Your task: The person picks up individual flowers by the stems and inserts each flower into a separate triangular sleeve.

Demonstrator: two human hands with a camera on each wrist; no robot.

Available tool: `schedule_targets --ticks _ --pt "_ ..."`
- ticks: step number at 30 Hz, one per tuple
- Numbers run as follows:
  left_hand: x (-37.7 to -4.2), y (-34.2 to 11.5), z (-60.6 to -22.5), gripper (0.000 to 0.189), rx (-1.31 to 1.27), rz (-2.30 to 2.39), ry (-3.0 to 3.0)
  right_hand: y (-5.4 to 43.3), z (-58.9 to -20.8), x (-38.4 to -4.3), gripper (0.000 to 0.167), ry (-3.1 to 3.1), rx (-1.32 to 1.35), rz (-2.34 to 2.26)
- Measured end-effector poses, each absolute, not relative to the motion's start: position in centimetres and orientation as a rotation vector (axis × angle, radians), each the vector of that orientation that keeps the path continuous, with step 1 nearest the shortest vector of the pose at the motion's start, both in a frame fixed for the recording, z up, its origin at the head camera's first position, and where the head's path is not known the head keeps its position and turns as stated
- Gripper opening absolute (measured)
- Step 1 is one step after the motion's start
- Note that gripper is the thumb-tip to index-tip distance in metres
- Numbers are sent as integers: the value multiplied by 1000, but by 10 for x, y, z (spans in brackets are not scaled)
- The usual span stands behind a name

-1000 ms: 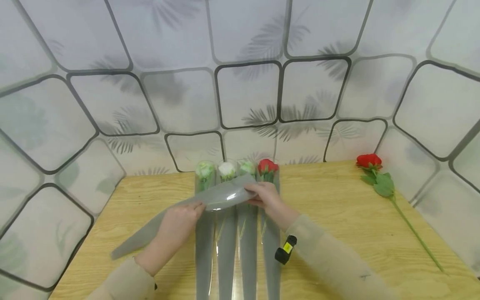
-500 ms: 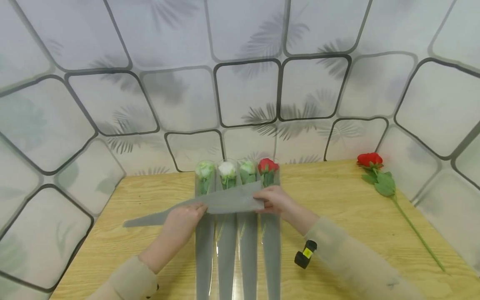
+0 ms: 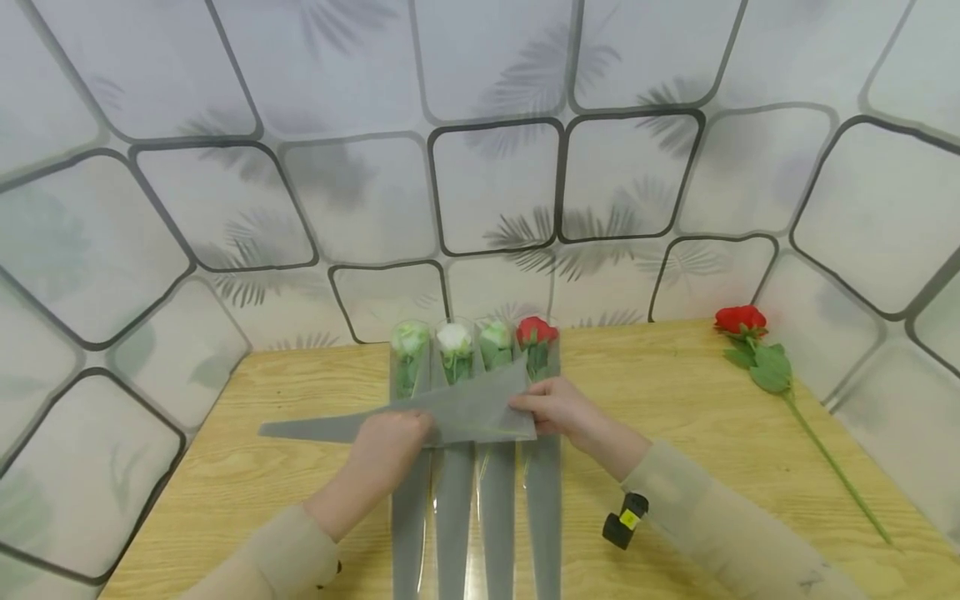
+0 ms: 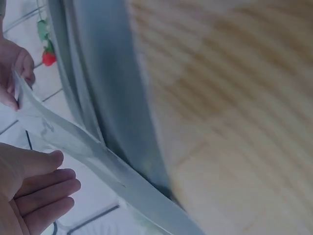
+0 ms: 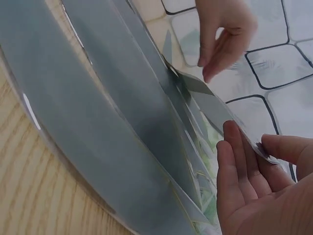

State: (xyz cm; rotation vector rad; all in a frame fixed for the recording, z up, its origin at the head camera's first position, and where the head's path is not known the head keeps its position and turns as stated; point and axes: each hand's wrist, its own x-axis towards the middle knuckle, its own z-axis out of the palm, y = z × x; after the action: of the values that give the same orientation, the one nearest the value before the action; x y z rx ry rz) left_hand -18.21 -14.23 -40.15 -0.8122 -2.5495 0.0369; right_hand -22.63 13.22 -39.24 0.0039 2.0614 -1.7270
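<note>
A grey, tapering flower sleeve [image 3: 480, 408] lies crosswise over several sleeved roses, its narrow tip pointing left. My right hand [image 3: 562, 410] pinches its wide end between thumb and fingers, as the right wrist view also shows. My left hand [image 3: 392, 448] is beside the sleeve's middle. In the left wrist view the left hand's fingers [image 4: 49, 193] are loosely extended, apart from the sleeve. Under it stand upright-pointing sleeved flowers in a row: a pale green rose [image 3: 410, 343], a white rose [image 3: 453, 340], another pale green rose [image 3: 496, 337] and a red rose [image 3: 536, 332].
A loose red rose [image 3: 740, 320] with a long green stem lies at the right of the wooden table [image 3: 645, 375]. Patterned white walls [image 3: 495, 192] enclose the table at the back and sides. A black strap device [image 3: 626, 520] hangs at the right wrist.
The sleeve has swung from a slant toward level, its tip moving up and right. My right hand shifted right and slightly down. My left hand moved right along the sleeve and loosened its hold.
</note>
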Motion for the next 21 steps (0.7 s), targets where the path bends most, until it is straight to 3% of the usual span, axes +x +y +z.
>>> schedule_targets --ticks 3,10,21 --pt "-186 -130 -394 33 -837 21 -2477 131 -391 -225 22 2085 -3 -1711" --pt "-197 -103 -378 17 -899 -77 -2307 128 -383 -221 30 2072 -11 -1709" --pt "-198 -75 -364 32 -981 -337 -2386 127 -367 -220 24 2047 -46 -1715"
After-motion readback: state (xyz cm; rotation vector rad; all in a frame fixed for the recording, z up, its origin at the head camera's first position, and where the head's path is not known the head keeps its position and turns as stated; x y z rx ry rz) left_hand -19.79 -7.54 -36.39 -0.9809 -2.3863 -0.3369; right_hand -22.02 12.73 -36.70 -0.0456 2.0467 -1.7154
